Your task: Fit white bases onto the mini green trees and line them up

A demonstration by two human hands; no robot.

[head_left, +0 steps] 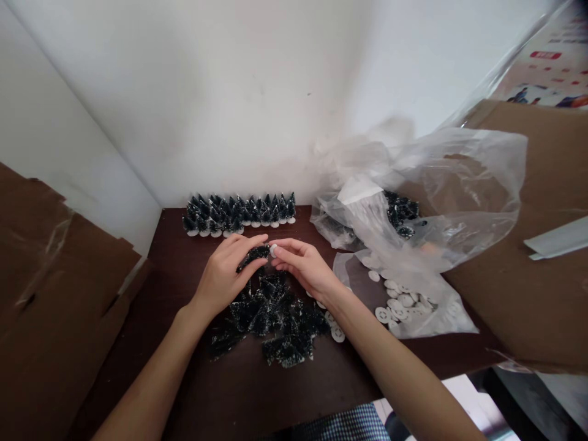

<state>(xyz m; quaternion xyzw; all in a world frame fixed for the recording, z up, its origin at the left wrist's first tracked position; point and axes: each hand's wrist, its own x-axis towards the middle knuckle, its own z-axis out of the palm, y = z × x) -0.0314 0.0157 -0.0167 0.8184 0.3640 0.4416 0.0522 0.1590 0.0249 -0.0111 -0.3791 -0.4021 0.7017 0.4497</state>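
My left hand (232, 269) is closed around a miniature frosted pine tree (253, 254), held on its side with its lower end to the right. Between the thumb and fingers of my right hand (301, 264) is a small white round base (273, 250), at the tree's lower end. Whether the two are joined, I cannot tell. Below both hands lies a heap of loose dark green trees (275, 318) with white-speckled tips. A few white bases (337, 334) rest beside the heap, partly hidden by my right forearm.
Rows of upright trees on white bases (239, 214) stand along the wall. At right, a clear plastic bag (367, 214) holds more trees, and another bag (432, 327) has many white discs. Cardboard boxes (59, 294) flank the dark wooden table (285, 401).
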